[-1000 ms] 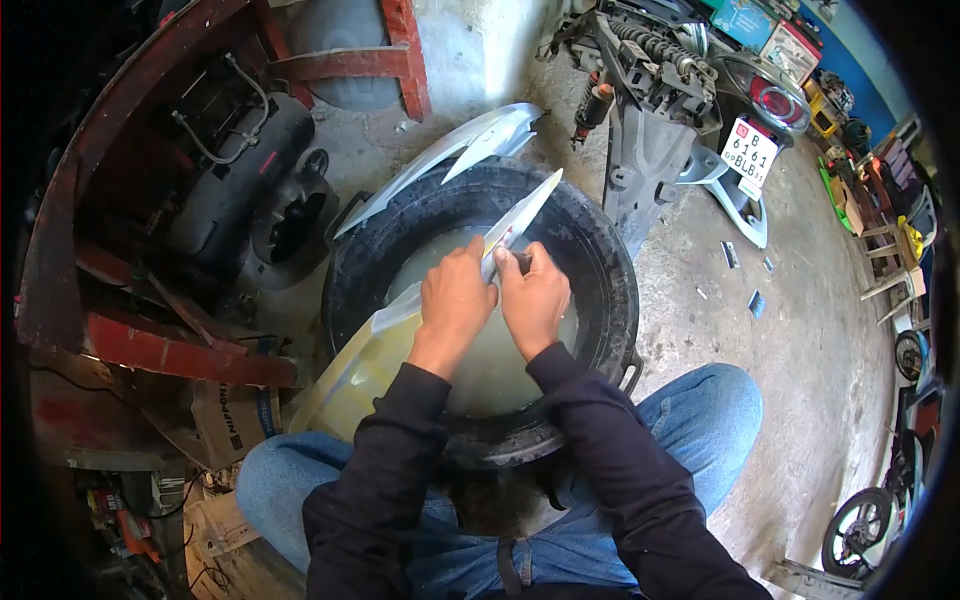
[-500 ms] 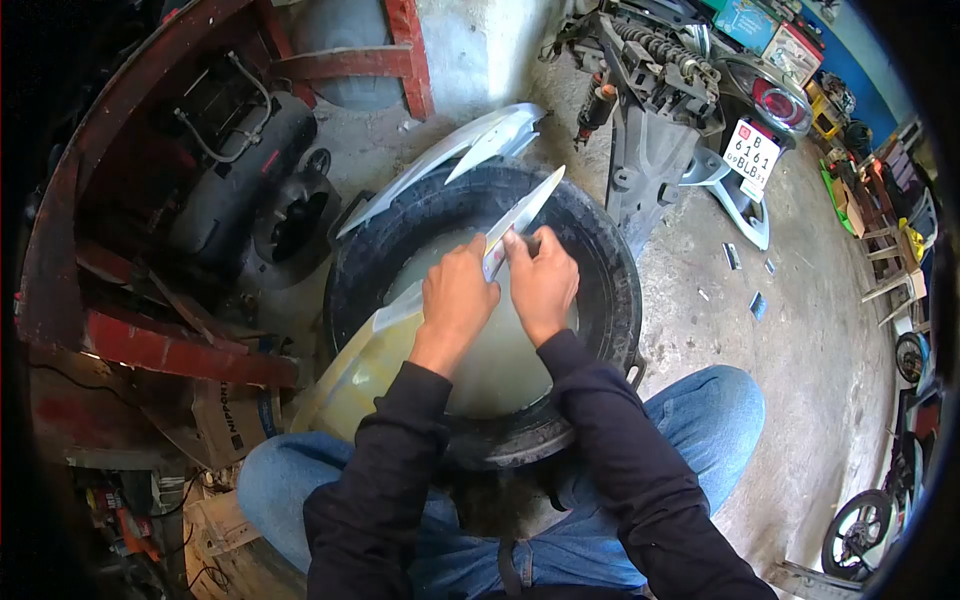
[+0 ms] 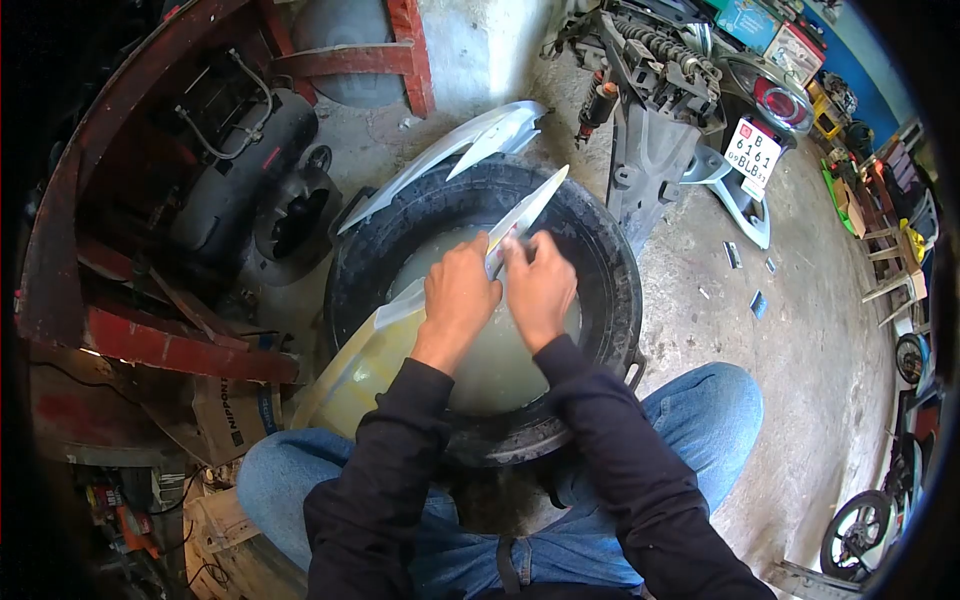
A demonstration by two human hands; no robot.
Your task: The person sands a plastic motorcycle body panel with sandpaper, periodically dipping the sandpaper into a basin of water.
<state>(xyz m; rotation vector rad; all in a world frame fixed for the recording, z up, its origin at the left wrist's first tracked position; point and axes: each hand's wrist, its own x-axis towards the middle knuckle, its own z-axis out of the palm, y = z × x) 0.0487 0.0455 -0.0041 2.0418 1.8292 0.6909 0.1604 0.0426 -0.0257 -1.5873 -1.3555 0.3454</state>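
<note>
A long motorcycle body panel [image 3: 375, 365], yellowish at its wide end and white toward its pointed tip, lies slantwise over a black tub [image 3: 617, 300]. Cloudy water [image 3: 490, 370] fills the tub's lower part. My left hand [image 3: 457, 300] is closed round the panel's narrow middle. Close beside it, my right hand [image 3: 540, 290] has curled fingers, with the thumb against the panel's edge below the tip. Whatever those fingers hold, if anything, is hidden. Another silvery-white panel [image 3: 440, 165] rests across the tub's far left rim.
To the left, a black tank-like machine [image 3: 240, 170] stands within a red frame [image 3: 190, 350]. A partly stripped motorcycle [image 3: 660, 120] with a number plate [image 3: 752, 158] is at the upper right. Small scraps [image 3: 758, 304] lie on the concrete floor [image 3: 800, 380]. My knees flank the tub.
My right hand has shifted slightly left along the panel's edge, and its thumb is blurred. The panel's tip has moved a little; my left hand keeps its grip.
</note>
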